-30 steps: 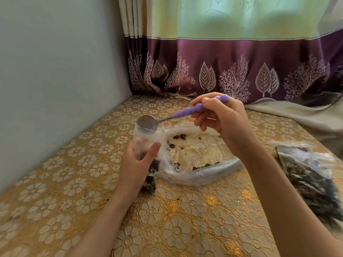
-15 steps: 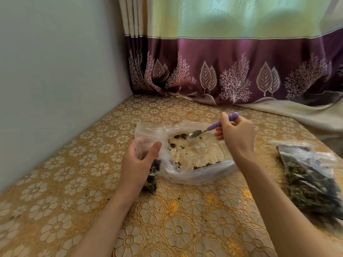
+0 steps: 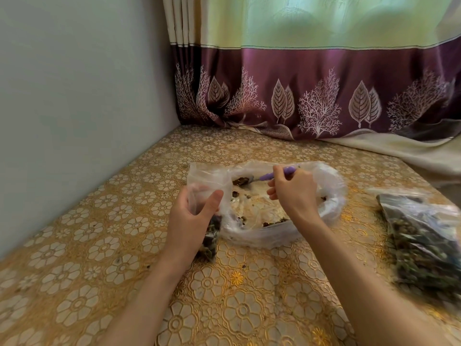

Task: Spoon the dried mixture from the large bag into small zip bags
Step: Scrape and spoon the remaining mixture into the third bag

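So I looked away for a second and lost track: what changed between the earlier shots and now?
The right hand carried the purple-handled spoon from above the small zip bag down into the large bag, where its bowl now lies among the dried pieces at the far side. It kept its grip on the handle throughout. The left hand still holds the small bag's mouth open, and the filled bag at the right lies untouched.

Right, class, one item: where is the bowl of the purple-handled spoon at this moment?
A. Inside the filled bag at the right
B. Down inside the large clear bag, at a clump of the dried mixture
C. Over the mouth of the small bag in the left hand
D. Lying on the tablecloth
B: the right hand holds the spoon with its bowl down inside the large clear bag, at a dark clump of dried mixture.
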The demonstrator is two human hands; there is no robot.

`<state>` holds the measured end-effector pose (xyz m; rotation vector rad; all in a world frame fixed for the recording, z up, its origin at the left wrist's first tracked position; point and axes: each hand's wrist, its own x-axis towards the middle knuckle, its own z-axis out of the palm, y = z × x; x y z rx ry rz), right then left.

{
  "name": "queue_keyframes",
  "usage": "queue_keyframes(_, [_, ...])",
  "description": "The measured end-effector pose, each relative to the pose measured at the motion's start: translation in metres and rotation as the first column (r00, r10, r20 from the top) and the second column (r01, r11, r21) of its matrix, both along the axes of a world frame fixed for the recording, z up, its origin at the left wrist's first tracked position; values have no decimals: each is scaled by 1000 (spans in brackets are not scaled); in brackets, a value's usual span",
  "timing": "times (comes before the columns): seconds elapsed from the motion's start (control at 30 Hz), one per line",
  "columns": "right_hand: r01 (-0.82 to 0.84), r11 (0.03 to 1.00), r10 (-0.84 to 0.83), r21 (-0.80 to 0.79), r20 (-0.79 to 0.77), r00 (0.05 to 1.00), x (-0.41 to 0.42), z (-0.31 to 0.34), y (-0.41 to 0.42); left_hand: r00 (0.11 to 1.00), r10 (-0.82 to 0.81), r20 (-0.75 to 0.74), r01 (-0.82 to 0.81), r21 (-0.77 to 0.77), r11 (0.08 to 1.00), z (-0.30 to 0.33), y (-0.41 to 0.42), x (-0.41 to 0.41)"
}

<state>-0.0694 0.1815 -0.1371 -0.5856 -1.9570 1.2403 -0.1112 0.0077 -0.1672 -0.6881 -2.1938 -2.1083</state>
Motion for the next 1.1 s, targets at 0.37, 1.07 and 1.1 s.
queue_keyframes(0.37, [-194, 811, 167, -552, -99, 981, 2, -2, 0, 1000, -5, 2, 5, 17, 1000, -1, 0, -2])
queue_keyframes(1.07, [-463, 808, 345, -364, -345, 873, 38, 68, 3, 1000, -11, -14, 12, 10, 1000, -4, -1, -4])
queue_keyframes(1.1, [-489, 811, 383, -321, -341, 858, 40, 70, 1, 1000, -6, -15, 6, 13, 1000, -4, -1, -4])
